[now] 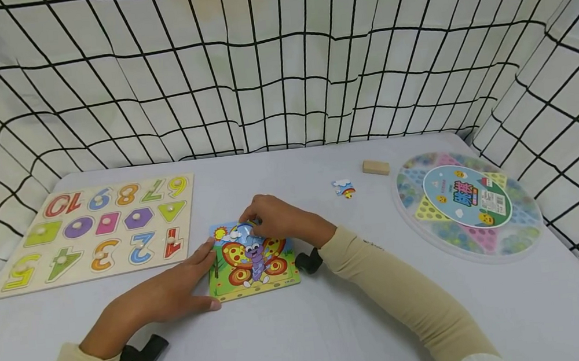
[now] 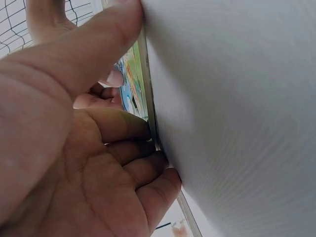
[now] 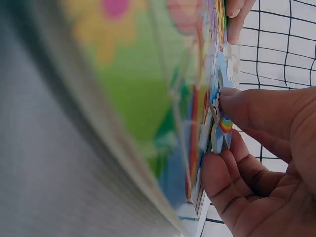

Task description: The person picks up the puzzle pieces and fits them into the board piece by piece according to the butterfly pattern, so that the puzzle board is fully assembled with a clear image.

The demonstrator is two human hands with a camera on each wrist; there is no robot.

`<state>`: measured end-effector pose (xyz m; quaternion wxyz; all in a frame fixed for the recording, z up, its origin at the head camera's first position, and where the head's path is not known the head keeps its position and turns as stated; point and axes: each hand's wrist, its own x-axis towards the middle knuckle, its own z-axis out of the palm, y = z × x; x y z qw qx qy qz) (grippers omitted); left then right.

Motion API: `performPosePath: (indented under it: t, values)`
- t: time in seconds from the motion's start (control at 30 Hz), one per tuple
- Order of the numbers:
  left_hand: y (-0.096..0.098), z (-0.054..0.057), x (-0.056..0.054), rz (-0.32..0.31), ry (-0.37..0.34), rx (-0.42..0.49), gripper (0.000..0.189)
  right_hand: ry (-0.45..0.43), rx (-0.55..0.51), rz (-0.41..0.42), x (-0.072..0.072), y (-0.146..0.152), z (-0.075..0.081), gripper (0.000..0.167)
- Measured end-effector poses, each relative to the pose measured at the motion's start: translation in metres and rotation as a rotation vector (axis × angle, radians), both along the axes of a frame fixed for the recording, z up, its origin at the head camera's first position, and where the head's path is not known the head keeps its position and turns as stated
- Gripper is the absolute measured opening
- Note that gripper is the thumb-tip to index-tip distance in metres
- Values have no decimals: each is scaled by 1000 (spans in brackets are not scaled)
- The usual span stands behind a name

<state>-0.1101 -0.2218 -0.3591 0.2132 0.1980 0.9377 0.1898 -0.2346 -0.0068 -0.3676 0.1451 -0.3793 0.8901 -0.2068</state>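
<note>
A butterfly jigsaw puzzle (image 1: 256,265) in a shallow square board lies flat on the table between my hands. Along its left edge rests my left hand (image 1: 174,290), the thumb at the near corner and the fingertips (image 2: 160,190) against the side, fairly straight. My right hand (image 1: 277,219) is over the far edge of the puzzle. In the right wrist view its thumb and fingers pinch a jigsaw piece (image 3: 224,129) with a rainbow on it, close against the picture. Another loose jigsaw piece (image 1: 344,188) lies to the right, beyond the right hand.
A wooden number-and-shape board (image 1: 87,259) lies at the left. Near the back right is a small wooden block (image 1: 375,167), with a large round clear case (image 1: 466,195) with a printed label beside it. Black netting (image 1: 283,59) surrounds the table's back and sides.
</note>
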Motion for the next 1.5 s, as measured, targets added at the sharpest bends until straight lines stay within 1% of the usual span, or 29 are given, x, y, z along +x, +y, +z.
performPosePath:
  t: [0.13,0.33,0.7,0.87,0.93,1.1,1.3,1.5]
  values:
    - [0,0,0,1,1,-1,98,-7,-1,-21,0,0,0,30]
    - [1,2,1,2,-4,3,98,-12,-5,-16,0,0,-1,22]
    - [1,1,0,4,-6,-2,99,-20,3,-41,0,0,-1,22]
    - [2,1,0,11,-15,-3,99,-61,-43,-52,-4,6,4,24]
    - [1,1,0,15,-18,-3,99,-68,-78,-62,-7,11,6,24]
    - [1,2,-1,17,-18,-6,99,-55,-137,-83,-17,32,10,24]
    - [1,2,-1,10,-12,-10,99,-23,-182,-138,-30,65,12,25]
    - [1,4,1,11,-15,-5,98,-8,-211,-194,-40,100,12,25]
